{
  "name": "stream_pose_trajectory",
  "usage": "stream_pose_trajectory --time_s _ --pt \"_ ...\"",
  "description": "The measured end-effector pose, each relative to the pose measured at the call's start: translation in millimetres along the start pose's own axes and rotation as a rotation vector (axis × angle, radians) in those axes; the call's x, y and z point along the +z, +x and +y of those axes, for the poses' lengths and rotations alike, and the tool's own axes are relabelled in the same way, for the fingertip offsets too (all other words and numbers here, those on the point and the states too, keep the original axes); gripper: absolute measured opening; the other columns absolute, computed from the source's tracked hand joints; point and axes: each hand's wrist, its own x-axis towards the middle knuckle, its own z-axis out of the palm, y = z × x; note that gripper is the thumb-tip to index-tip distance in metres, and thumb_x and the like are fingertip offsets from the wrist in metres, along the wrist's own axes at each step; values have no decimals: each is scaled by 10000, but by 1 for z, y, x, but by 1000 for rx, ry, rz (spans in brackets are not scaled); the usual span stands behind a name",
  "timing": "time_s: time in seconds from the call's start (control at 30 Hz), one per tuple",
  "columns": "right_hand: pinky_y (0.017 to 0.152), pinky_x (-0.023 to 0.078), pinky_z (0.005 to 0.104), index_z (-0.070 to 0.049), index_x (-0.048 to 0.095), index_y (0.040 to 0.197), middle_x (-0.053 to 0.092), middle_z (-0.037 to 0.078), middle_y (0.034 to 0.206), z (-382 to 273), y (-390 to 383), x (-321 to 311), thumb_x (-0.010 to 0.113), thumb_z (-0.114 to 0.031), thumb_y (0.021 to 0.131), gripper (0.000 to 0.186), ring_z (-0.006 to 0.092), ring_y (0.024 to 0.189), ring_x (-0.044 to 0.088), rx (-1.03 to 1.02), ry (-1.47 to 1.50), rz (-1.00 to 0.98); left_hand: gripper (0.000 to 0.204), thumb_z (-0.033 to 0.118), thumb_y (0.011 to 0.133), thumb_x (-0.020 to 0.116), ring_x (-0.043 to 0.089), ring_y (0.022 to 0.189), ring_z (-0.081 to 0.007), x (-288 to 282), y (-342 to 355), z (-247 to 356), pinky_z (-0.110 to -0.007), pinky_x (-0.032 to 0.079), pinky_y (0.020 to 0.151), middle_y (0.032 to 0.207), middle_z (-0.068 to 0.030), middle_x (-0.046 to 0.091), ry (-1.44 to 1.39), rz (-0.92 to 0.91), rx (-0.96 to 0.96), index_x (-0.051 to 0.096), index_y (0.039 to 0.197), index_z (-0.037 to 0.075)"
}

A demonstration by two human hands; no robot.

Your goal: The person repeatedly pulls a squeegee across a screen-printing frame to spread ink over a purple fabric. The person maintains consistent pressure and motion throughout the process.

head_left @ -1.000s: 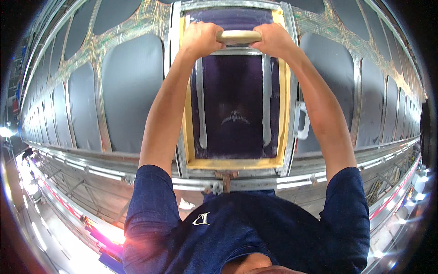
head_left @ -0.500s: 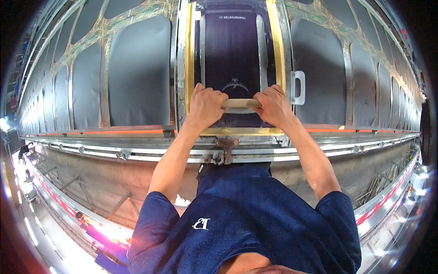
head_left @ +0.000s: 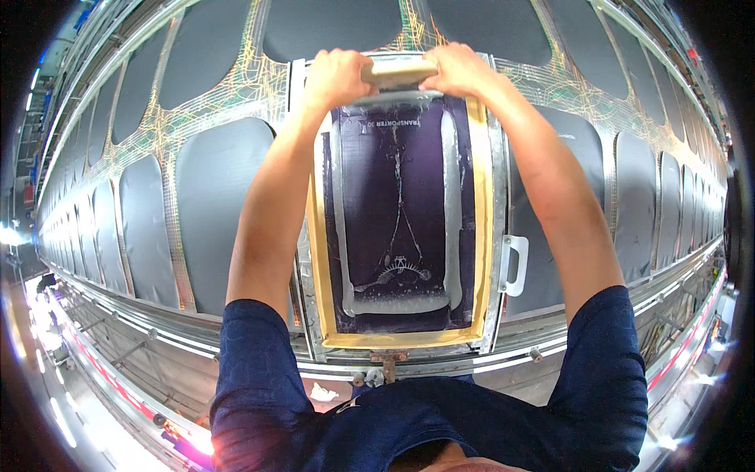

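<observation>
My left hand (head_left: 336,79) and my right hand (head_left: 456,72) are both closed on a pale squeegee (head_left: 399,75), one at each end. The squeegee lies across the far end of a printing screen (head_left: 385,181) with dark purple mesh. Whitish ink or paste streaks run along its sides, near edge and middle. A small light crest design and a line of lettering show on the mesh. Yellow tape (head_left: 316,259) borders the mesh inside the metal frame (head_left: 495,315). My fingertips and the squeegee's lower edge are partly hidden.
Rows of dark rounded panels (head_left: 224,204) lie on a patterned table on both sides and beyond the screen. A white handle (head_left: 514,266) sticks out from the frame's right side. A rusty bracket (head_left: 388,363) and a metal rail run between me and the screen.
Both hands have pushed the squeegee away from me, from the screen's near end to its far end. My arms are stretched further out. Pale streaks now show on the mesh middle.
</observation>
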Motion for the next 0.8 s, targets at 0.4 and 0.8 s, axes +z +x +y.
stream_pose_trajectory --time_s 0.4,0.8 --pt "781 549 475 -77 730 913 727 193 833 -37 -44 15 827 -303 766 286 383 841 717 87 105 -20 380 396 714 850 737 858 -286 5 -47 18 -418 510 907 867 -111 763 10 -6 16 789 1025 187" --pt "857 490 464 -70 698 909 669 149 865 -204 -325 88 867 -255 745 300 343 955 654 56 64 19 119 237 743 798 679 787 -218 18 -353 165 -405 431 838 787 -13 721 -122 73 50 748 817 159"
